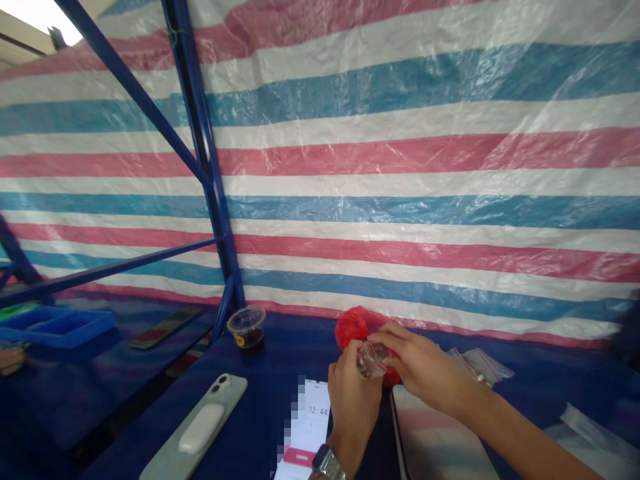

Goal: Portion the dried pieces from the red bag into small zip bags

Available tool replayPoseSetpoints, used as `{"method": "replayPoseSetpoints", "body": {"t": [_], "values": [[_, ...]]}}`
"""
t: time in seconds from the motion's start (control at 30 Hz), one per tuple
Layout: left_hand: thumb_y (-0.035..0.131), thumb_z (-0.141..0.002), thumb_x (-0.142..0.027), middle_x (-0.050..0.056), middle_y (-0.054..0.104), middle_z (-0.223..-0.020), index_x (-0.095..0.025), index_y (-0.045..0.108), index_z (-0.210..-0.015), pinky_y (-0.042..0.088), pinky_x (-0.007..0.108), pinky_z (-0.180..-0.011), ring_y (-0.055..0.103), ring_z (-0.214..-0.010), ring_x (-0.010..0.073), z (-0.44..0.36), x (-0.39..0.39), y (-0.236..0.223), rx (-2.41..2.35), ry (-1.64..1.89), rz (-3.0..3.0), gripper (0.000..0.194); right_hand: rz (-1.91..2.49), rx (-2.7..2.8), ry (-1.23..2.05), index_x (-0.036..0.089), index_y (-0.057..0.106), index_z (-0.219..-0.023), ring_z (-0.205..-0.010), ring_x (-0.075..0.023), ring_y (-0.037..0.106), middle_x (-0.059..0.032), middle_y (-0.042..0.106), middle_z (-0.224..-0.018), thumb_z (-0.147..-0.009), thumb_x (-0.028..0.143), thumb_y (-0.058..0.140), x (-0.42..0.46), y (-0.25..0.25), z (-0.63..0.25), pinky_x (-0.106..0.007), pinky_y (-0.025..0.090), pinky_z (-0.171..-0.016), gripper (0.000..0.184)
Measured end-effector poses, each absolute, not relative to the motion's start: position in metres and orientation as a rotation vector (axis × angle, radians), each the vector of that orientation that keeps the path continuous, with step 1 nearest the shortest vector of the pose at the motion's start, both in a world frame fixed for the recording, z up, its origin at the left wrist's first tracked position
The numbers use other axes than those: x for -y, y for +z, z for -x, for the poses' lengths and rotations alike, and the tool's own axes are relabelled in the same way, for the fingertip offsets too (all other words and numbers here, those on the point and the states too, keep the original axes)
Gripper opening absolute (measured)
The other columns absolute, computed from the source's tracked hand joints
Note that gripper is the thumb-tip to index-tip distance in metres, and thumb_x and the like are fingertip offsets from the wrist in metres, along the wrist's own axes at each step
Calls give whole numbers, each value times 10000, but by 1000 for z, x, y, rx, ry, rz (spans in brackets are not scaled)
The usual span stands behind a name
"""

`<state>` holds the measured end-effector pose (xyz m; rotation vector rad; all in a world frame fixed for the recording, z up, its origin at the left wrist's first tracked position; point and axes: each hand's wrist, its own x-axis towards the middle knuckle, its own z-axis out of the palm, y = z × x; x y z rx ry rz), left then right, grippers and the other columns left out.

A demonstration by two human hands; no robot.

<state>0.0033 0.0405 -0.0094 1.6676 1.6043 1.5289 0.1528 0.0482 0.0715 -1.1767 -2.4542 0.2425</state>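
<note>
Left hand [354, 407] and right hand [425, 367] together, clamped on a small clear zip bag [373, 360]; red plastic bag [351, 330] just behind at twelve o'clock, zip bags [477, 367] at three, plastic cup [247, 327] at ten.

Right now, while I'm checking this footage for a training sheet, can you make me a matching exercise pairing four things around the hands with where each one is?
Things:
1. Silver wristwatch
2. Small clear plastic bag
3. Clear plastic cup
4. Crumpled red plastic bag

Places:
A. Just behind the hands, partly hidden by them
B. Held between the left hand and the right hand
C. On the left wrist
D. Standing on the blue-covered table, to the left of the hands

Pairs: 1-C, 2-B, 3-D, 4-A
</note>
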Motion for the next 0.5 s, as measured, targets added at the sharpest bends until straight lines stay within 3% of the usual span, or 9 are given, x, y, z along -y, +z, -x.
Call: {"method": "replayPoseSetpoints", "body": {"t": [0.2, 0.33, 0.5], "values": [[713, -849, -227, 26, 783, -861, -297, 651, -922, 382, 273, -652, 724, -770, 251, -1, -41, -11, -1555, 1489, -1593, 118, 1120, 2563, 54, 245, 733, -1241, -1197, -265, 675, -94, 689, -1302, -780, -82, 525, -45, 77, -143, -412, 529, -1069, 602], [700, -873, -273, 18, 778, -848, -295, 638, -932, 394, 269, -656, 723, -772, 247, 0, -40, -9, -1541, 1479, -1542, 88, 1019, 2531, 92, 285, 734, -1273, -1200, -254, 672, -76, 682, -1312, -820, -50, 509, -51, 72, -144, -378, 543, -1042, 607], [672, -905, -279, 20, 780, -852, -288, 627, -956, 392, 268, -647, 723, -768, 241, 4, -41, -7, -1542, 1449, -1494, 69, 977, 2360, 243, 257, 744, -1228, -1211, -230, 673, -87, 697, -1299, -931, 46, 494, -60, 67, -144, -371, 516, -1097, 442]]}}
